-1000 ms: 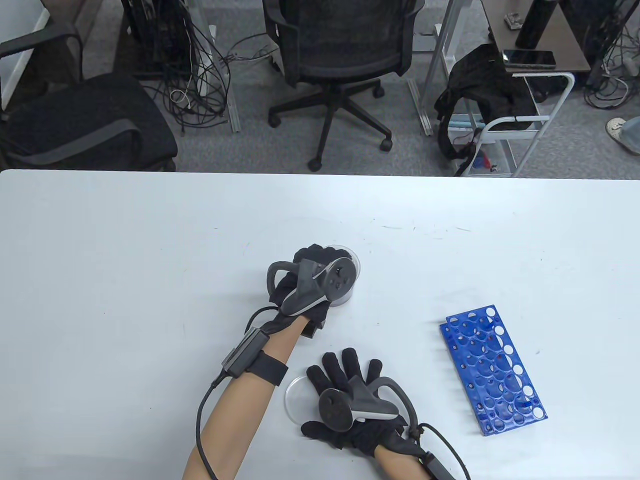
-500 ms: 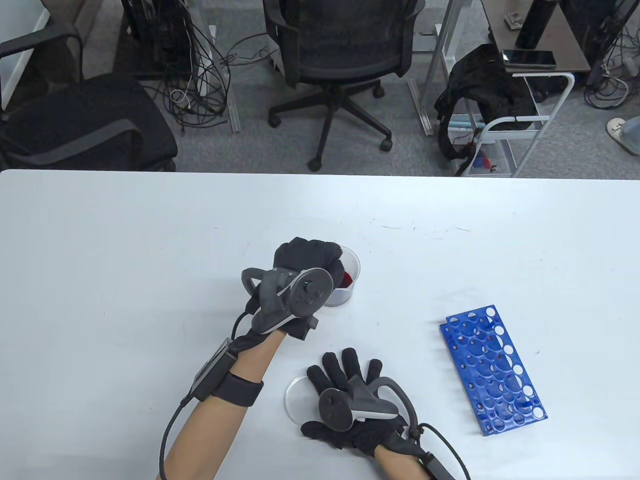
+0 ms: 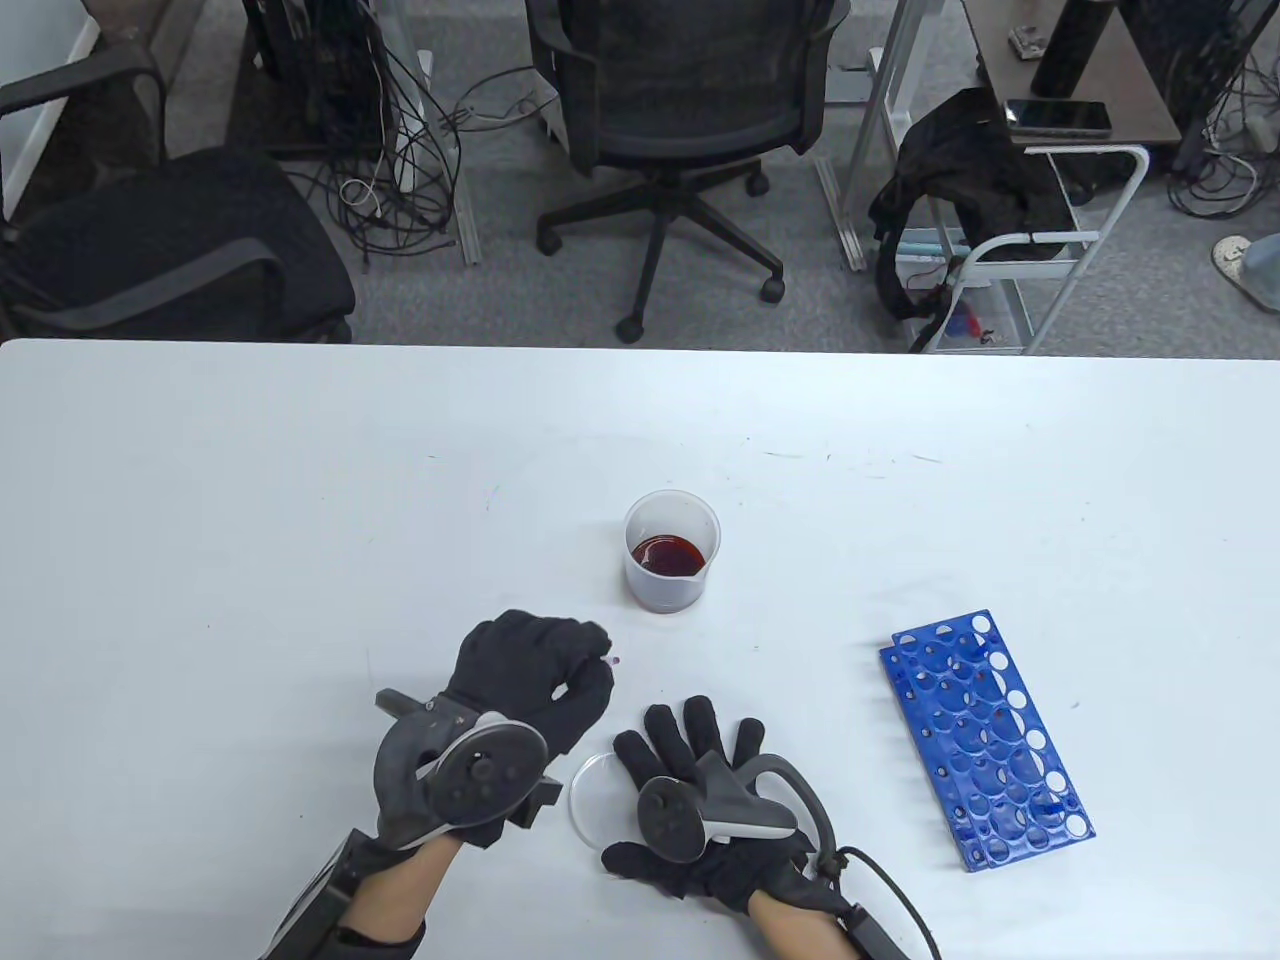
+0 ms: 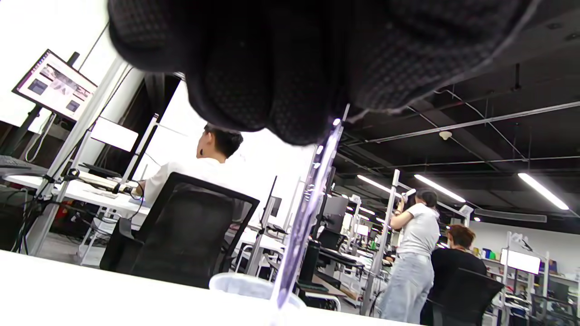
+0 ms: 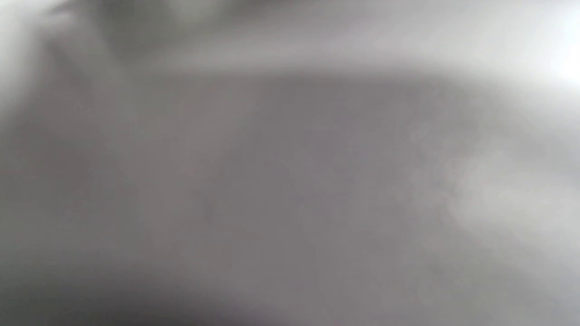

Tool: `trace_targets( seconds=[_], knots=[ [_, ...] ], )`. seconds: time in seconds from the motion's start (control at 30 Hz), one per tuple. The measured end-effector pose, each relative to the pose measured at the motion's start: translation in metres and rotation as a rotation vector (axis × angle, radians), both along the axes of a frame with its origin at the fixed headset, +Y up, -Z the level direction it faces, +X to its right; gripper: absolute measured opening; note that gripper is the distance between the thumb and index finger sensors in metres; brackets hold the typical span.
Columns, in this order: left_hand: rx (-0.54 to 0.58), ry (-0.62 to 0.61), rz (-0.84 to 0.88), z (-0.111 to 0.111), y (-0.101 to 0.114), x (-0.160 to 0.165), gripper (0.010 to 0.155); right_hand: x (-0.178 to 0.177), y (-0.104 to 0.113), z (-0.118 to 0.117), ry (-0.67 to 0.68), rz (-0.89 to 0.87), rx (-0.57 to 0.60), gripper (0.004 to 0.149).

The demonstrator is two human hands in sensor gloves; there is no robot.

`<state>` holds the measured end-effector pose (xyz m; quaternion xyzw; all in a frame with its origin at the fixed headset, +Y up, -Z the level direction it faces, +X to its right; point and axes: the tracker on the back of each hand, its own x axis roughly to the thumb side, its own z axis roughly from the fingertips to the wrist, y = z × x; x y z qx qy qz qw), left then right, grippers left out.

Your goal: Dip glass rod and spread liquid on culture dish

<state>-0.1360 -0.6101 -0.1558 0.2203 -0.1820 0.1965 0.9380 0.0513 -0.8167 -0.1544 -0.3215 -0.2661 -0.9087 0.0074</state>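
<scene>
A clear beaker [image 3: 672, 590] with dark red liquid stands mid-table. My left hand [image 3: 585, 668] is curled around a thin glass rod; only its purple-tinged tip [image 3: 612, 660] shows, just above and left of the culture dish [image 3: 592, 790]. In the left wrist view the rod [image 4: 308, 213] hangs down from my gloved fingers [image 4: 272, 68], with the beaker rim [image 4: 240, 281] behind it. My right hand [image 3: 690, 745] lies flat with fingers spread, resting on the dish's right side. The right wrist view is a grey blur.
A blue test tube rack [image 3: 985, 740] lies on its side at the right. The white table's far edge [image 3: 640, 345] faces office chairs and cables on the floor.
My left hand left the beaker and drew back toward the front, beside the dish, with the rod in it. The beaker is uncovered. My right hand has not moved.
</scene>
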Motion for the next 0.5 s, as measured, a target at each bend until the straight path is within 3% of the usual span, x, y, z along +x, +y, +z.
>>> trace_targets(
  seconds=[0.23, 0.5],
  knots=[
    [-0.089, -0.043, -0.011, 0.028, -0.031, -0.009, 0.037, 0.0, 0.0, 0.0, 0.0, 0.0, 0.0, 0.101],
    [-0.172, -0.083, -0.015, 0.036, -0.065, -0.004, 0.037, 0.0, -0.001, 0.0, -0.001, 0.0, -0.002, 0.101]
  ],
)
